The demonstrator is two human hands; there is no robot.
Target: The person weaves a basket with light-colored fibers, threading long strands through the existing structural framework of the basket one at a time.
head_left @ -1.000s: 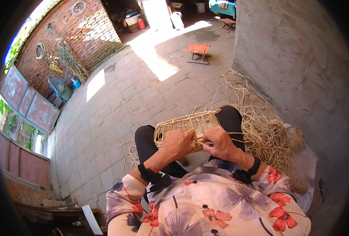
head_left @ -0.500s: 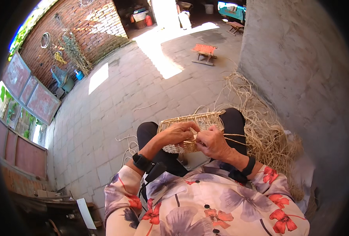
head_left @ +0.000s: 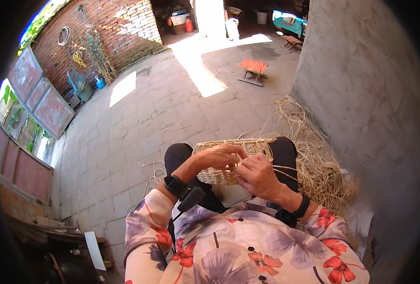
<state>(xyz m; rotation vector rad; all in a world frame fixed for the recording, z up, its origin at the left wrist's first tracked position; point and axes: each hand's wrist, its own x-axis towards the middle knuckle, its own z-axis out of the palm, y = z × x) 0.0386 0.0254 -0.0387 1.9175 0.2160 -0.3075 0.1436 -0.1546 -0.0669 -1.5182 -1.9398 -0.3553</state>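
Note:
A straw-coloured woven basket [head_left: 213,177] with an open lattice wall rests across my knees. Over its near side curls my left hand [head_left: 218,157], fingers bent and gripping the weave. Close beside it, my right hand [head_left: 261,179] is closed, thumb and fingers pinched together on a twisted straw cord [head_left: 285,167]. That cord trails off to the right across my dark trouser leg. The fingertips of both hands nearly meet at the basket wall, and the exact spot where the cord enters the weave is hidden behind them.
A big tangle of loose straw cord [head_left: 321,177] lies on my right, by the grey wall [head_left: 361,85]. Further off stands a low folding stool [head_left: 253,70] with an orange seat. More cord ends [head_left: 154,173] lie left of my knee on the paved floor [head_left: 139,128].
The whole view has shifted a little with my head. My hands stay at the same part of the basket, their fingers slightly rearranged, and the right hand still pinches the cord.

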